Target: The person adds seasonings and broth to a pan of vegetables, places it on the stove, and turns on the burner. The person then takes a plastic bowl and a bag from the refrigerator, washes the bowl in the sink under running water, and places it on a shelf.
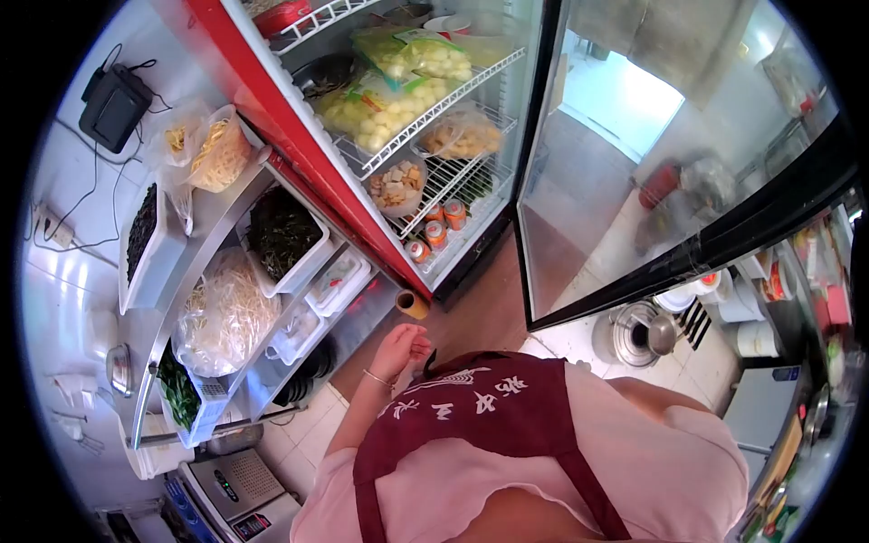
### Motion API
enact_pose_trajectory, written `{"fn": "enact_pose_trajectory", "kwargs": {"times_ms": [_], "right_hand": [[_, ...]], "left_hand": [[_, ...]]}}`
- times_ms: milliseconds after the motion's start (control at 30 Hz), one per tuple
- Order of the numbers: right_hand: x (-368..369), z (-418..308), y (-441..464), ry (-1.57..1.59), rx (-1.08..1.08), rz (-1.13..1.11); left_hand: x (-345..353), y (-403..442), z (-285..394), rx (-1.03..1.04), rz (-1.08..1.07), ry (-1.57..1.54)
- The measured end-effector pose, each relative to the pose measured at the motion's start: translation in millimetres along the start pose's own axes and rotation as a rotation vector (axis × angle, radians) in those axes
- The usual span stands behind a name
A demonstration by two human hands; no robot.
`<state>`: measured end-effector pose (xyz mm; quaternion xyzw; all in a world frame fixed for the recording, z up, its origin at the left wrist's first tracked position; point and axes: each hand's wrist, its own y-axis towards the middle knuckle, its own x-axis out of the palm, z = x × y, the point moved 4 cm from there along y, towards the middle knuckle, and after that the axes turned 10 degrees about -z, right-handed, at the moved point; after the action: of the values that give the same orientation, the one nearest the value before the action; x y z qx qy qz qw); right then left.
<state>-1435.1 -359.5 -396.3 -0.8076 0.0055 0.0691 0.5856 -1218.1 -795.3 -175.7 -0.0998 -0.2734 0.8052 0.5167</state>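
My left hand point(403, 350) is in front of my body, a thin bracelet at its wrist. Its fingers are loosely bent and apart, and nothing shows in them. Just above it is a small brown cylinder point(412, 305), with a gap between them. Beyond the hand stands a red-framed fridge point(299, 136) with its glass door point(615, 181) swung out to the right. On its wire shelves are bags of pale round balls point(385, 122), a tub of brown-tan pieces point(396, 185) and several orange cans point(435, 233). My right hand is out of sight; only part of that arm shows.
To the left, a metal rack point(204, 258) carries a tub of dark green strands point(282, 226), a bag of bean sprouts point(226, 317) and leafy greens point(178, 389). Metal pots point(631, 335) stand on the tiles below the door. A crowded shelf point(769, 290) lines the right side.
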Motion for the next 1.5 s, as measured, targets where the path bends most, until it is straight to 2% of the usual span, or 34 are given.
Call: {"fn": "enact_pose_trajectory", "kwargs": {"times_ms": [267, 500, 567, 967, 1133, 1200, 1267, 1300, 1367, 1433, 1467, 1500], "right_hand": [[-5.3, -3.5, -9.1, 0.060, 0.009, 0.017], [-1.8, -21.9, -19.2, 0.117, 0.031, 0.048], [-3.6, -30.7, -22.2, 0.137, 0.030, 0.062], [16.7, -62.1, -30.5, 0.206, 0.083, 0.084], [-7.0, -115.7, -34.7, 0.116, 0.000, 0.088], [-35.4, -159.2, -57.7, 0.019, -0.133, 0.109], [-65.4, -225.4, -94.5, 0.141, -0.372, 0.197], [-76.7, -261.9, -113.0, 0.426, -0.526, 0.241], [-110.8, -338.6, -151.0, 0.456, -0.749, 0.370], [-153.6, -392.8, -150.7, 0.535, -1.029, 0.526], [-177.2, -423.1, -163.6, 0.612, -1.004, 0.688], [-202.9, -447.3, -171.6, 0.472, -0.959, 0.854]], "left_hand": [[1.0, 26.8, 15.0, -0.077, -0.022, 0.003], [-2.1, 79.2, 41.7, -0.016, -0.161, 0.050], [-1.8, 85.0, 52.3, -0.063, -0.176, 0.090], [-63.5, 110.0, 72.9, -0.064, -0.196, 0.098], [-79.8, 115.3, 81.2, -0.034, -0.205, 0.128], [-96.5, 124.7, 75.6, -0.029, -0.222, 0.100], [-108.3, 126.3, 71.0, -0.034, -0.239, 0.103], [-109.7, 126.2, 74.4, -0.043, -0.253, 0.112], [-106.3, 119.2, 94.3, -0.054, -0.275, 0.134], [-107.3, 120.8, 104.1, -0.049, -0.297, 0.149], [-104.0, 121.2, 115.0, -0.027, -0.326, 0.174], [-100.3, 116.1, 124.2, -0.013, -0.351, 0.196]]}}
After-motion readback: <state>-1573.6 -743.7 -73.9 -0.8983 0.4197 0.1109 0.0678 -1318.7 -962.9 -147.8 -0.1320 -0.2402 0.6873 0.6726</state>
